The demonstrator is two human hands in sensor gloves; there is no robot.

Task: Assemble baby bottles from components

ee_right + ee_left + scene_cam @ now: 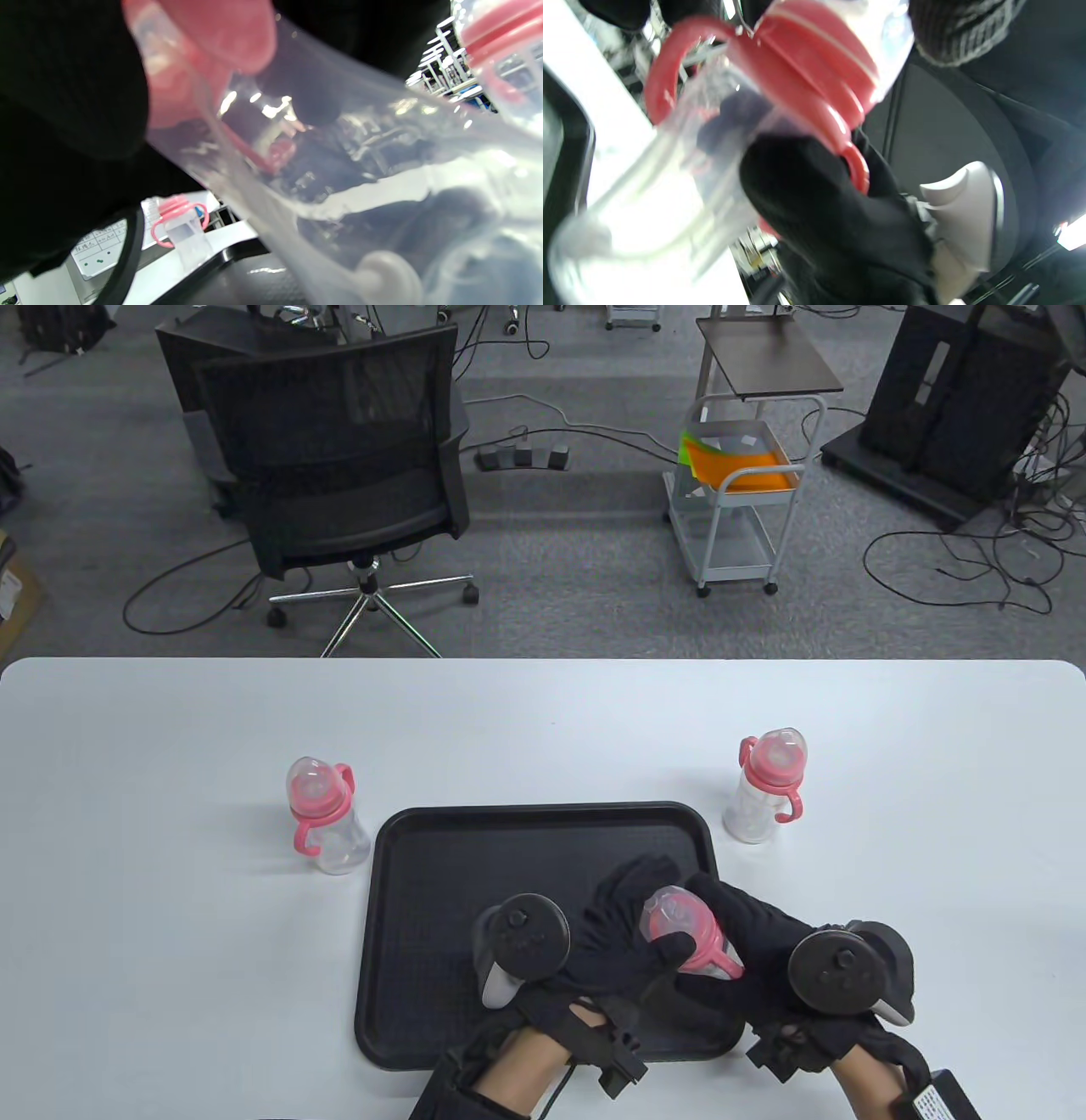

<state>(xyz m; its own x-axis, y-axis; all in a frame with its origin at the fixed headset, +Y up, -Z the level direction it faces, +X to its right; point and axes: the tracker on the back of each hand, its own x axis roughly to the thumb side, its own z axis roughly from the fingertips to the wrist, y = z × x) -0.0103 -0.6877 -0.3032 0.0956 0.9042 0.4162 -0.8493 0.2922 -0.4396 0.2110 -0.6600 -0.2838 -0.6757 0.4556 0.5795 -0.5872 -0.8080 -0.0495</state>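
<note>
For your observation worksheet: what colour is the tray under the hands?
Black. The tray shows best in the table view.

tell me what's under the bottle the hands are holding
The black tray lies below the held bottle, which both the left hand and right hand grip. The gloves cover the tray directly beneath, so anything there is hidden.

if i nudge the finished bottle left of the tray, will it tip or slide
The bottle left of the tray looks empty and clear, so it is probably light and easy to move. It stands upright with a domed cap and pink handles up high, so a push near the top would likely tip it. On the smooth white table, a low push would probably slide it.
</note>
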